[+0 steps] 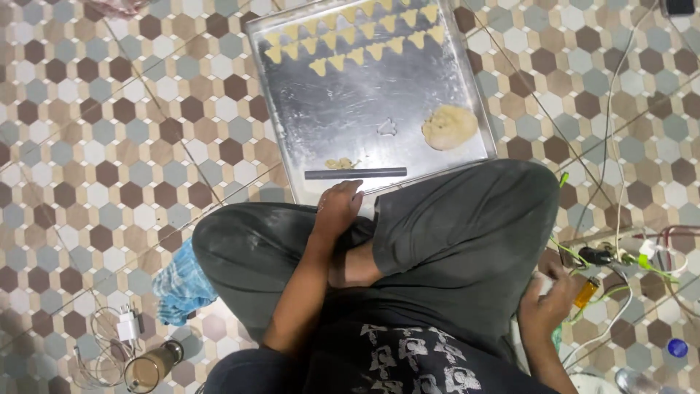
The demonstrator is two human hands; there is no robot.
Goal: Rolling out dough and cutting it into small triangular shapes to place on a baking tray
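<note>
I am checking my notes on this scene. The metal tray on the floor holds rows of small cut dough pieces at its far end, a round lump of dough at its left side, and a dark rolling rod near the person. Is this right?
Not quite. In the head view the lump of dough lies at the right side of the metal tray, not the left. The rest holds: rows of cut dough pieces at the far end, and the dark rolling rod near the person, just beyond the left hand.

Light on my feed is even and moderately bright, apparently from overhead, with a broad soft glare washing the middle of the metal tray (pixel 343 109) and only faint shadows on the tiled floor (pixel 95 146) beside the legs. The centre is acceptably sharp, though the right hand (pixel 548 298) is smeared by motion blur, and the cables (pixel 620 255) near it are soft. Tile lines bow slightly toward the frame edges, indicating mild wide-angle distortion; the lower corners look a bit dimmer.
</note>
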